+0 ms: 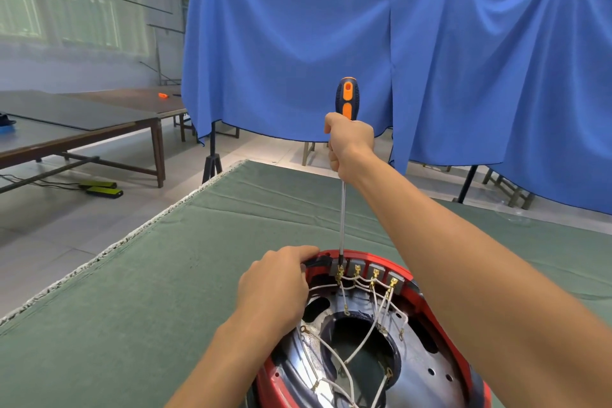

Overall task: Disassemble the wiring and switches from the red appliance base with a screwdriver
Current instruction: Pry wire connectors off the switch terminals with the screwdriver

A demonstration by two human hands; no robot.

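While the left hand (276,278) grips the red base (427,301) rim, the right hand (347,142) holds one screwdriver (346,99) (four switches (366,270) visible).

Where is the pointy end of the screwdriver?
In the head view, the screwdriver tip is down at the red base's far rim, beside the leftmost switch.
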